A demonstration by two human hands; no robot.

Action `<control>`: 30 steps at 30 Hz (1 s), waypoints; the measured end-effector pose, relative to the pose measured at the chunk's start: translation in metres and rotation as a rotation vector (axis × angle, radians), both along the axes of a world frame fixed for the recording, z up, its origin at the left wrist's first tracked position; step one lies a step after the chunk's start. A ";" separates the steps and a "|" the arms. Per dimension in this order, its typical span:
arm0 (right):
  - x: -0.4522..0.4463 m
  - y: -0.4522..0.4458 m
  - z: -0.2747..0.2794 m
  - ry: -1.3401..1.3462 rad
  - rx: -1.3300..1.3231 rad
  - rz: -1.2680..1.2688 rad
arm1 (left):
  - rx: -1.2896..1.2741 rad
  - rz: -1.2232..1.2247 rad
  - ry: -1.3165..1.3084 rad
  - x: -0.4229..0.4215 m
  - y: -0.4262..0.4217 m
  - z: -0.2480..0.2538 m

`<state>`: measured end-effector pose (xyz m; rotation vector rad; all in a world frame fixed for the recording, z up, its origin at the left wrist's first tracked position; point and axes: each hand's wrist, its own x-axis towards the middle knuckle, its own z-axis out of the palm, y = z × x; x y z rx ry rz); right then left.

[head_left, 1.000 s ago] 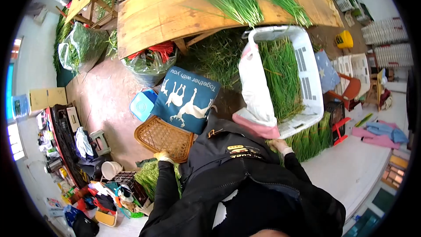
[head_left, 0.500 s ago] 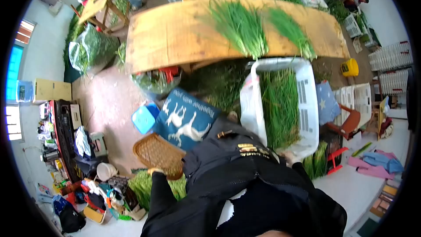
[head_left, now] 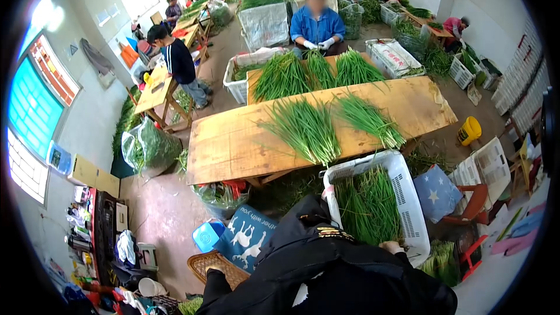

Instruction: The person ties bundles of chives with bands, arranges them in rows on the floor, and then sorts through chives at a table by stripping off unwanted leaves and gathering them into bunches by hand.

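The right grip (head_left: 391, 247), a bare hand at the lower right of the frame, is at the near end of a white crate (head_left: 411, 219); its fingers are too small to tell whether they are closed on anything. The left grip (head_left: 214, 269), at the lower left, is over a wicker chair (head_left: 235, 272); whether it is wide or narrow cannot be told. A blue printed cushion (head_left: 248, 238) lies beside it. Long green stalks (head_left: 370, 210) fill much of the crate, right of the lower centre. Above, a wooden bench (head_left: 227, 140) crosses the middle, bearing a broad left bundle (head_left: 309, 133) and a narrower right bundle (head_left: 374, 122), pale ends towards the crate. Beyond, at the upper centre, a gloved co-worker (head_left: 318, 26) sits behind more greens (head_left: 283, 77). A yellow bucket (head_left: 469, 131) stands at the right.
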<state>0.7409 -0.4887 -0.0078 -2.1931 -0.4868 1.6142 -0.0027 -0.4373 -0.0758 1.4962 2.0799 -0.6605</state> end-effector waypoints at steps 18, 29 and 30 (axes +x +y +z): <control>0.002 -0.007 -0.068 -0.038 -0.208 -0.009 | -0.038 0.341 -0.820 0.176 0.204 0.168; -0.053 0.123 -0.034 -0.080 0.358 -0.184 | -0.037 -1.016 -0.452 0.040 0.235 -0.048; -0.067 0.155 0.002 0.010 0.196 -0.410 | -0.034 -1.013 -0.458 0.051 0.246 -0.020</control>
